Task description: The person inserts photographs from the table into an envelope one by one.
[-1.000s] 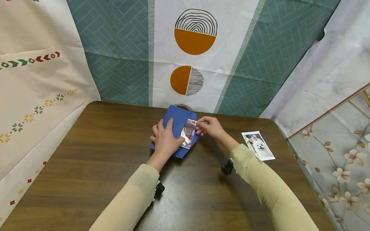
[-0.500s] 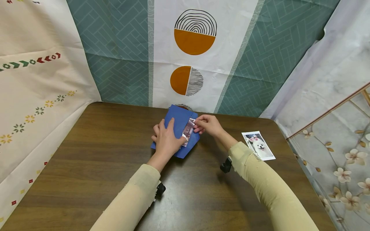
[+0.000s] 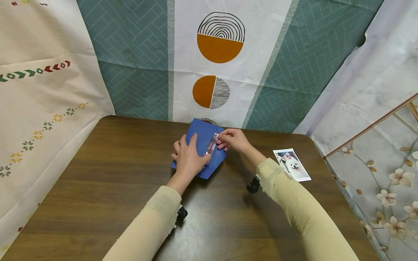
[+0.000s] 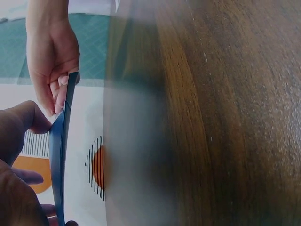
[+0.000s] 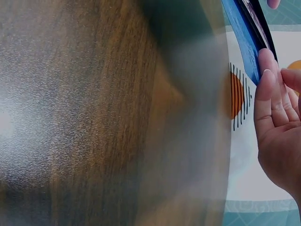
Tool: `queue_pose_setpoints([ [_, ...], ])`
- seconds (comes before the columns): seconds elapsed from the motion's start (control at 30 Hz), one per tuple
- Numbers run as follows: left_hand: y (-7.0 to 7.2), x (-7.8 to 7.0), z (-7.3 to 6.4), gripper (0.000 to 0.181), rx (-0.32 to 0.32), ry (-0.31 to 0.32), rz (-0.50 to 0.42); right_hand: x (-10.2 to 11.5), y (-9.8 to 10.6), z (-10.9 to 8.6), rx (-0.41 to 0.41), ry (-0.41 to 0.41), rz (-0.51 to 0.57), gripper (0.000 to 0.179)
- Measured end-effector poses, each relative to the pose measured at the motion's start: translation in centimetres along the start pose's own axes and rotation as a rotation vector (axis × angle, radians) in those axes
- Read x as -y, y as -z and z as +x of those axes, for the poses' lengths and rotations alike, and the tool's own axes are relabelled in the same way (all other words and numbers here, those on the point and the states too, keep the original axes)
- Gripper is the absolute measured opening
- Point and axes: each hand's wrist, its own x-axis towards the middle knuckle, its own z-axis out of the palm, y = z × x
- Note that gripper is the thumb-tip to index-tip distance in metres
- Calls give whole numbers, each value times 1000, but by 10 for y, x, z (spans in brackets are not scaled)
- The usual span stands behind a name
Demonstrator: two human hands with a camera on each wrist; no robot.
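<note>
Left grip, head view: your left grip has the blue envelope, hand spread over the front panel, thumb at the mouth, by the photo print.
Right grip, head view: your right grip pinches the print's upper edge between thumb and index finger, on the flap side of the envelope.
Photo print, head view: narrow strip showing between front panel and flap, rest hidden by the envelope; it lies between your two grips, touching the right one.
Dog photo, head view: the dog photo is flat on the worktop, beside your right sleeve, well apart from the envelope.
Envelope, left wrist view: edge-on, clamped with your left thumb on one side and fingertips on the other; backdrop visible between it and the worktop.
Right grip, left wrist view: at the envelope's far end, fingers curled in; can't make out the print here.
Envelope, right wrist view: mouth parted, thin purplish strip between panels; your right fingertips overlap its near end, pinch point itself unclear from this side.
</note>
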Motion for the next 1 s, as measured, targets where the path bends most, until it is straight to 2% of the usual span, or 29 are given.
queue_pose_setpoints([
  [0.27,-1,0,0,91,15,10,-4,4,2,1,36,-25,-7,29],
  [0.5,-1,-2,-1,89,13,5,-8,5,2,5,50,-40,-31,21],
  [1.0,-1,-5,0,89,3,2,-13,9,-5,9,-22,-8,-139,19],
])
